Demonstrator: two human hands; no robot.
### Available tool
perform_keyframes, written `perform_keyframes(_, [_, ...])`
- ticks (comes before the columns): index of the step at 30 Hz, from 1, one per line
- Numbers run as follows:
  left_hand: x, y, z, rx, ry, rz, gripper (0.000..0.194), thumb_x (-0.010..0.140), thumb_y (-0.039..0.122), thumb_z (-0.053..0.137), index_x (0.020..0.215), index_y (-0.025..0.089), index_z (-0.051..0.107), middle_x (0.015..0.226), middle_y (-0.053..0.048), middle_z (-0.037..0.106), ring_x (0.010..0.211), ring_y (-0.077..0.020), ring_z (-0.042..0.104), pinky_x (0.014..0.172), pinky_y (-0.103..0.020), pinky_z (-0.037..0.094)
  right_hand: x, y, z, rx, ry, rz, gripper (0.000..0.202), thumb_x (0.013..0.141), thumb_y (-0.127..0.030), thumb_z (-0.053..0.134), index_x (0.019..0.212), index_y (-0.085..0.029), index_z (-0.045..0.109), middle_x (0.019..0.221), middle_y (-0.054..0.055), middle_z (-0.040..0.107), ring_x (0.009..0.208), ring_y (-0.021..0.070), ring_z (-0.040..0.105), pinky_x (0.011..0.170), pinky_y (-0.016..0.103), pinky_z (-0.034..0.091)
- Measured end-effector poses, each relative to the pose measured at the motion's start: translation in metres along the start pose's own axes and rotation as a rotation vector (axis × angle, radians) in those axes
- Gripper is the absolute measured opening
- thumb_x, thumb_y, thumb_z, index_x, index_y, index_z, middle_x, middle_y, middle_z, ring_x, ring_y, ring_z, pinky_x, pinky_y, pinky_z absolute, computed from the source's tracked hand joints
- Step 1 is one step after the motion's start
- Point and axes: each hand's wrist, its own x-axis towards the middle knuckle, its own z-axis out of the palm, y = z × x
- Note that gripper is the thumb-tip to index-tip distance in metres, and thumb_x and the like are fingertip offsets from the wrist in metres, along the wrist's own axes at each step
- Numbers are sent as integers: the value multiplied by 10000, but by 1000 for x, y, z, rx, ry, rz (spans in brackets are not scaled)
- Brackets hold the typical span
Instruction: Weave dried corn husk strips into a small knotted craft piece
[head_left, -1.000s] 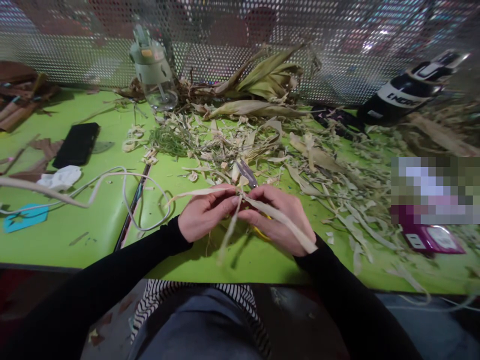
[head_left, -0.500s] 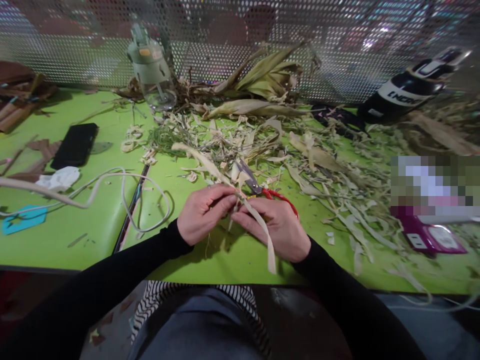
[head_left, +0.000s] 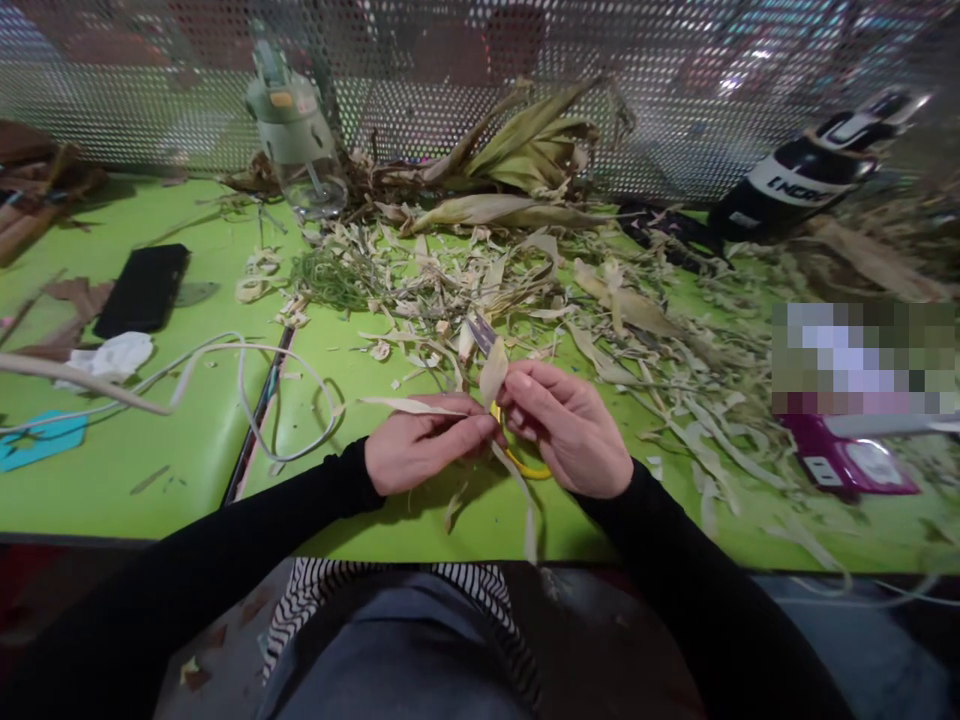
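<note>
My left hand [head_left: 429,445] is closed, thumb against fingers, on a pale corn husk strip [head_left: 409,405]. One end of the strip points left, and another length hangs down past the fingertips towards the table edge. Between the thumb and fingers of my right hand [head_left: 571,428] is a broad, leaf-shaped piece of corn husk [head_left: 493,374], held upright just above the left fingertips. Scissors [head_left: 481,334] lie on the table under the hands. Their blades point away from me, a yellow loop of the handle shows below, and the rest is covered.
Husk scraps [head_left: 495,280] spread over the green table [head_left: 337,510]. Behind them stand a clear bottle [head_left: 296,140] and a tilted black bottle [head_left: 795,180] before a perforated metal screen [head_left: 420,60]. A phone [head_left: 142,290] and a white cable [head_left: 244,385] lie at left, a magenta object [head_left: 851,455] at right.
My right hand has moved up and slightly right, raising the leaf-shaped husk piece. The long strip has swung round, its upper end now pointing left. The scissors' red handle is now hidden.
</note>
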Motion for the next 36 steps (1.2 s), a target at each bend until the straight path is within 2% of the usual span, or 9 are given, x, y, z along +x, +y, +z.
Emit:
perform_keyframes(3, [1,-1,1,-49,-45,-21,294,901,323,437,740,137,597,687,-19,574,655,-108,530,648,-229,440,-1,0,1,-2,-57,43,268,802,-432,621,816,-170,677,553,-46,498,415,44,375,384,191,289])
perform_keyframes(7, [1,-1,2,-144,-41,-80,284,896,337,445,778,134,605,715,-30,602,651,-111,548,650,-239,465,0,3,0,1,33,44,272,806,-435,620,818,-172,689,466,-70,406,397,46,355,380,186,274])
perform_keyframes(14, [1,0,3,-246,-36,-147,272,865,347,497,783,133,642,723,-40,613,683,-122,558,676,-252,487,4,7,1,-3,69,52,292,803,-457,615,831,-176,690,499,-63,435,394,43,365,360,180,285])
perform_keyframes(20, [1,-2,-4,-636,-20,-244,222,817,278,497,880,149,667,806,-45,638,737,-127,594,724,-261,489,7,0,-4,-164,38,76,475,853,-555,483,794,-129,685,516,-26,479,437,52,396,377,174,292])
perform_keyframes(22, [2,-2,-5,-684,8,-241,219,820,252,491,903,152,667,821,-47,644,754,-122,598,732,-252,488,6,-5,-8,-249,27,39,507,860,-571,453,748,-129,674,507,-25,473,440,53,395,395,177,310])
perform_keyframes(25, [3,0,-6,-640,71,-187,236,868,253,458,921,141,660,832,-52,647,750,-108,591,739,-240,494,5,-9,-11,-282,-37,-43,399,816,-540,553,778,-149,625,593,-17,546,499,68,472,457,185,379])
perform_keyframes(28, [4,3,-7,-560,133,-164,182,850,217,506,923,130,648,795,-32,638,703,-89,576,717,-227,502,5,-7,-11,-266,-67,-104,289,753,-417,683,851,-174,563,738,2,618,626,105,577,556,214,459])
perform_keyframes(32, [5,3,-8,-538,168,-190,154,818,222,559,905,124,641,800,-29,642,714,-88,589,728,-231,513,6,0,-10,-355,32,-215,207,768,-327,679,861,-185,561,764,2,613,645,110,582,598,238,490])
perform_keyframes(36, [7,-3,-8,-589,145,-178,215,810,291,585,932,122,637,851,-60,667,737,-107,618,745,-263,529,7,2,-11,-333,20,-245,164,804,-323,641,865,-190,564,759,1,621,628,107,588,586,238,503])
